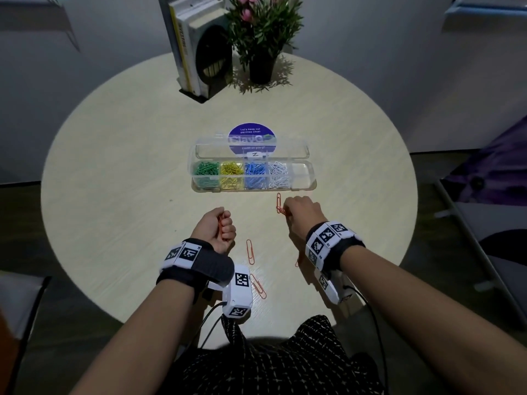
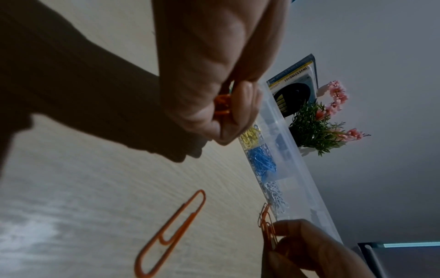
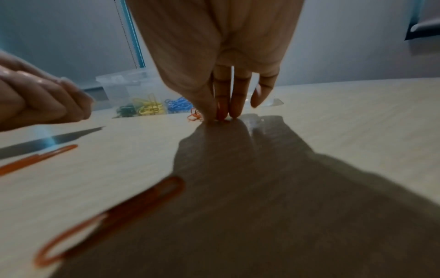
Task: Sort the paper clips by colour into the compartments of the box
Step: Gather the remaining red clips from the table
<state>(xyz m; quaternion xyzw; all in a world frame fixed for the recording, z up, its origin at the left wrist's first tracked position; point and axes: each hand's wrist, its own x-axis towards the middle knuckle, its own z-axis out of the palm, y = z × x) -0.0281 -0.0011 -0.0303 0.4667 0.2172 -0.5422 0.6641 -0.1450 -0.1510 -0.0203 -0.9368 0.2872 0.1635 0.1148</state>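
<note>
A clear compartment box [image 1: 313,186] lies open at the table's middle, holding green [image 1: 206,169], yellow [image 1: 231,170], blue [image 1: 255,170] and white clips [image 1: 278,171]; its rightmost compartment [image 1: 302,176] is bare. My left hand [image 1: 225,225] is a fist curled round orange clips [image 2: 222,106], in front of the box. My right hand [image 1: 286,210], fingertips [image 3: 234,111] down on the table just in front of the box, pinches a small bunch of orange clips [image 1: 280,208] [image 2: 267,225]. Three loose orange clips [image 1: 250,252] [image 1: 258,286] [image 1: 297,263] lie between my wrists.
The box lid [image 1: 251,146] lies flat behind the compartments, over a round purple sticker [image 1: 252,131]. Books in a black holder [image 1: 196,47] and a potted plant [image 1: 261,38] stand at the table's far edge. Chairs stand at the right.
</note>
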